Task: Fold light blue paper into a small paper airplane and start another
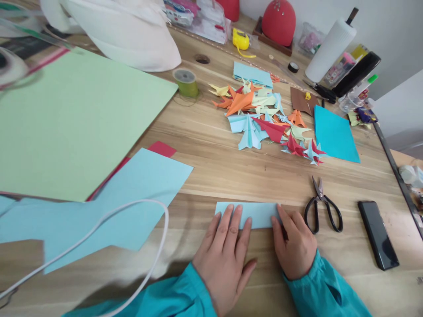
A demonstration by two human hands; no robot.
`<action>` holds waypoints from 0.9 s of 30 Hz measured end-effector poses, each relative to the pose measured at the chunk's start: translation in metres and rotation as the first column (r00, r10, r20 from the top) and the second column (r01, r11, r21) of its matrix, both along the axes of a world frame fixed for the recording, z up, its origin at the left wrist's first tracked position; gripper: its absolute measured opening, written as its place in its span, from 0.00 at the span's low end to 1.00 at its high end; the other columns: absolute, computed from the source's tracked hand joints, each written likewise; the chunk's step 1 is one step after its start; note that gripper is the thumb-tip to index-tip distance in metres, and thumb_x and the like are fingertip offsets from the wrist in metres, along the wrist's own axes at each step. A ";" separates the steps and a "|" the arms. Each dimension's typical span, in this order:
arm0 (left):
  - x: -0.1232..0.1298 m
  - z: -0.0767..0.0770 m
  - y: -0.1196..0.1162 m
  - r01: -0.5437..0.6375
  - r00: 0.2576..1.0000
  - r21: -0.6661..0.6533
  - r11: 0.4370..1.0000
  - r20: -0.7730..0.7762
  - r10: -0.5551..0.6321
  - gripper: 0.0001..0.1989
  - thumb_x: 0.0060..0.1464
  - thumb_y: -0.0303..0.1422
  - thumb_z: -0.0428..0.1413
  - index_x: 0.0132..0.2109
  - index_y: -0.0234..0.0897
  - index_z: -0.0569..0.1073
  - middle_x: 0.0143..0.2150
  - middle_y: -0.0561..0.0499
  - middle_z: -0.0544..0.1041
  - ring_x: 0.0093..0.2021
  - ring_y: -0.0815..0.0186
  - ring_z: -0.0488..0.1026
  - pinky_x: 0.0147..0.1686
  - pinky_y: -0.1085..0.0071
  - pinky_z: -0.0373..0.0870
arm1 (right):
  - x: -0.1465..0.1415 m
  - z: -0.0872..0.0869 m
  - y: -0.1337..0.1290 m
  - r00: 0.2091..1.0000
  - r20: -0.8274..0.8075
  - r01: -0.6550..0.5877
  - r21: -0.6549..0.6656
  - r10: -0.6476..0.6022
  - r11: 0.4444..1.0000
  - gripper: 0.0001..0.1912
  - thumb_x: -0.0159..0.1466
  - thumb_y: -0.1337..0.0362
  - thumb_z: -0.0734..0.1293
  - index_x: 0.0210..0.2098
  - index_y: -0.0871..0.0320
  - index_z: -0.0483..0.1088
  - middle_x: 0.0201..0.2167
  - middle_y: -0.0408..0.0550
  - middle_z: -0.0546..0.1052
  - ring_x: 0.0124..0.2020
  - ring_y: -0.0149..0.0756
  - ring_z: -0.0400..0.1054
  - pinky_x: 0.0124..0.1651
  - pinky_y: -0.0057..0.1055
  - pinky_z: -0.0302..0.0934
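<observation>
A light blue strip of folded paper [259, 215] lies flat on the wooden table in front of me. My left hand [226, 255] rests on its left part, palm down, with the fingers spread across it. At the right end of the strip, my right hand [294, 242] has its thumb and index finger on the paper's edge, the other fingers curled under. Just right of that hand lie black-handled scissors [320, 204], their blades slightly apart.
Folded paper planes [251, 114] in several colours are heaped beyond my hands, beside a turquoise paper square [335, 134]. A phone [378, 235] lies at right. Large green sheets [76, 123], cut blue paper [132, 207] and a white cable [109, 215] cover the left. A thread spool [185, 82] stands behind.
</observation>
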State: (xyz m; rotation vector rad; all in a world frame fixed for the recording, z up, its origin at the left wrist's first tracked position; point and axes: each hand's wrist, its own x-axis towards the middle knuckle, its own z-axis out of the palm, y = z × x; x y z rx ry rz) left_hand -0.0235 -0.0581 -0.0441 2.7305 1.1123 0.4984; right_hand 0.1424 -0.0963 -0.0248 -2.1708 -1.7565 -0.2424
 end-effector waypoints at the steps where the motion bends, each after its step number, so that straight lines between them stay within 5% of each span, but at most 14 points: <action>1: 0.000 0.000 0.000 0.001 1.000 0.002 1.000 0.001 -0.001 0.33 0.51 0.48 0.49 0.58 0.28 0.65 0.63 0.31 0.57 0.65 0.44 0.47 0.60 0.50 0.45 | 0.000 0.000 0.000 1.000 -0.003 -0.002 0.000 0.002 1.000 0.16 0.64 0.62 0.60 0.46 0.62 0.72 0.26 0.49 0.72 0.27 0.32 0.69 0.28 0.25 0.62; 11: 0.000 -0.001 0.000 0.006 1.000 0.012 1.000 -0.009 -0.006 0.35 0.51 0.50 0.49 0.57 0.28 0.65 0.63 0.31 0.58 0.65 0.44 0.48 0.60 0.50 0.45 | 0.000 0.002 0.002 1.000 0.011 -0.022 -0.013 0.023 1.000 0.15 0.64 0.63 0.59 0.46 0.63 0.72 0.27 0.49 0.72 0.28 0.32 0.69 0.29 0.26 0.63; 16: 0.000 0.001 0.002 0.015 0.998 0.020 1.000 -0.054 -0.014 0.34 0.51 0.50 0.48 0.57 0.28 0.65 0.62 0.33 0.59 0.64 0.44 0.47 0.60 0.50 0.44 | 0.001 0.011 0.005 0.989 0.108 -0.089 -0.083 0.098 0.993 0.17 0.64 0.61 0.59 0.45 0.65 0.71 0.40 0.57 0.73 0.37 0.38 0.69 0.38 0.31 0.65; 27: 0.005 0.008 0.008 0.077 0.984 -0.041 0.996 -0.161 -0.082 0.33 0.53 0.52 0.43 0.58 0.35 0.66 0.63 0.44 0.60 0.61 0.38 0.49 0.56 0.45 0.47 | 0.003 0.010 0.007 0.978 0.184 -0.077 -0.127 0.100 0.989 0.17 0.65 0.59 0.57 0.44 0.64 0.71 0.42 0.55 0.72 0.38 0.38 0.67 0.42 0.31 0.62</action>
